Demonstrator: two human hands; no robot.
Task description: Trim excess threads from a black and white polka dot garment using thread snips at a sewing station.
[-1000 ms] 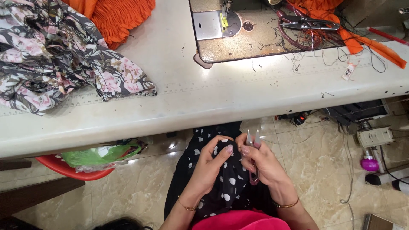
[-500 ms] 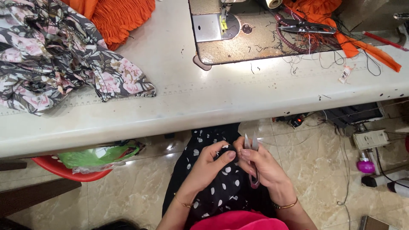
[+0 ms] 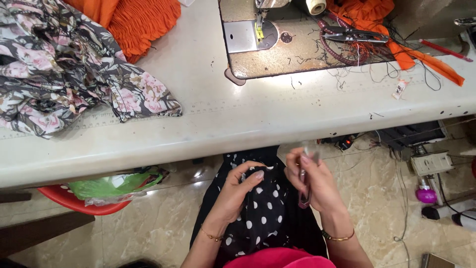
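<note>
Polka-dot fabric, black with white spots, sits in the person's lap just below the front edge of the sewing table, and both hands are working on it. Left hand has its fingers curled in and pinching a fold of the fabric near the top, thumb pressed against it, gold bracelet on the wrist. Right hand is just beside it, fingers closed around a small snipper, looks like a thread cutter with a pinkish handle, pointing downward along the palm; can't really tell whether its tip touches the cloth. There's also something clear and plasticky right above that hand, too blurry to say what. Up on the table, a floral cloth in grey and pink is bunched on the left, with an orange pleated piece behind it. Sewing machine bed is in the middle at the far edge, loose threads scattered all over it, scissors lying on more orange fabric to the right. Under the table there's a red basin with a green plastic bag stuffed in it, sitting on a marble floor. Pink garment shows at the very bottom.
</note>
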